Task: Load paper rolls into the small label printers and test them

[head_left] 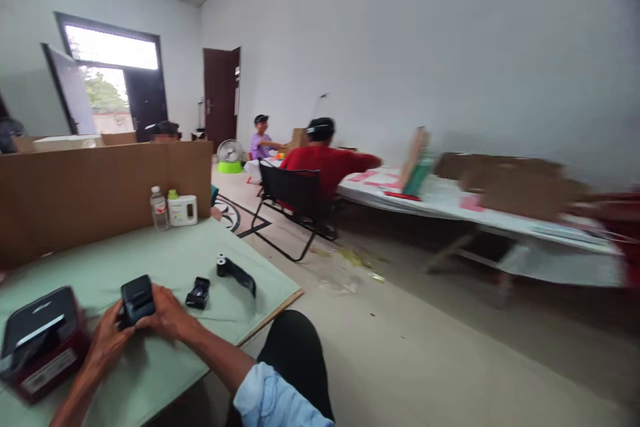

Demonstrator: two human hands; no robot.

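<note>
Over the green-covered table [165,260], a small black box-shaped object with rounded corners [137,299] is held between both my hands. My left hand [109,333] grips its lower left side, and my right hand [166,312] wraps its right side. What kind of object it is, I cannot make out. To the right of my right hand lies a small black open-looking piece [199,293]. Farther right is a small roll with a pale end [221,265], from which a dark strip [243,278] trails. A dark red box with a black top [45,340] stands left of my left hand.
A cardboard panel [105,197] borders the table's far side, with a clear bottle [159,208] and a white jug [183,209] before it. Someone in red [320,163] sits on a black folding chair [290,187] by a long white-covered table [450,203]. Other people sit farther back.
</note>
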